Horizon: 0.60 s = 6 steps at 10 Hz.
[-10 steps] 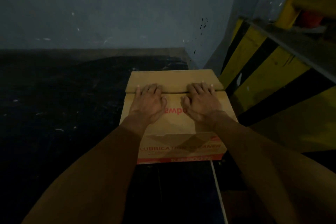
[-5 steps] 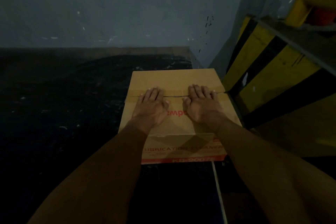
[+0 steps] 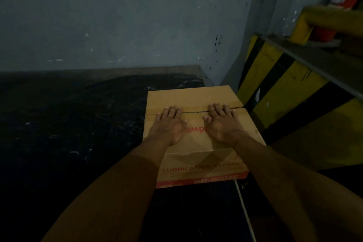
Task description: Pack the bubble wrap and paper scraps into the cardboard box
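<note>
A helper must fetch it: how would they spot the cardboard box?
Find the corner where the grey wall meets the yellow-and-black striped barrier. The cardboard box sits there, closed, on the dark surface. It alone is tan with red lettering.

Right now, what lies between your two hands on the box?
Head view: only bare top of the cardboard box, with its flap seam and red lettering, between the left hand and right hand.

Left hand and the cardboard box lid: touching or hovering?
Touching. The head view shows the left hand lying flat, fingers straight, on the closed top flaps of the cardboard box, fingertips across the seam, with no gap visible under the palm.
</note>
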{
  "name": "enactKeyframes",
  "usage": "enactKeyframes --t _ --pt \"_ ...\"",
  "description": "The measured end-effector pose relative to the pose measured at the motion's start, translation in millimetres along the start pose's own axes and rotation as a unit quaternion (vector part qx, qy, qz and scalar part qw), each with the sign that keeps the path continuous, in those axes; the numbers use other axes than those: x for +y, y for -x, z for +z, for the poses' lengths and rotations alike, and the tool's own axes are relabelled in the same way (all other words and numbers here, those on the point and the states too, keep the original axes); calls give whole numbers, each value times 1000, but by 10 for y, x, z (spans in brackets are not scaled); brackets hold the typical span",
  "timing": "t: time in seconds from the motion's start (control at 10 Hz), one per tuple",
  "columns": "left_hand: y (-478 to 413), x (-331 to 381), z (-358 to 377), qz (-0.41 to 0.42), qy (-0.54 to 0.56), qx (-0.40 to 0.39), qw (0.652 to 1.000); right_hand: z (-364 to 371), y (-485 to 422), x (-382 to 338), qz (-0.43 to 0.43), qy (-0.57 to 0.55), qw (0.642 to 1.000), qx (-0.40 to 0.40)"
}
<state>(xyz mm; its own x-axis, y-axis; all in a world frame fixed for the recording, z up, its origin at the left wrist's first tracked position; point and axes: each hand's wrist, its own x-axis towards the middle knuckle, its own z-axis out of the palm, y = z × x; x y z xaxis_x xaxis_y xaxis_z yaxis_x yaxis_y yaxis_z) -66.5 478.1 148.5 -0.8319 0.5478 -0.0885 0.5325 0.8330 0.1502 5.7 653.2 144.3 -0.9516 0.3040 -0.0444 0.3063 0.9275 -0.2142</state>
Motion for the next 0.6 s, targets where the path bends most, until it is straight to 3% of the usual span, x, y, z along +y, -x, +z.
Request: enactKeyframes --t 0.3,0.4,0.5,0.6 --pt "511 -215 -281 15 -41 55 998 -196 415 -129 12 -22 1000 -1" --pt "808 -294 -312 41 70 156 984 -338 617 -231 -29 -44 996 74" --pt "1205 -423 -215 51 191 263 945 -511 793 -290 -50 -42 986 150" --pt "1773 -671 149 -14 256 309 916 -878 893 -293 -61 -100 962 248"
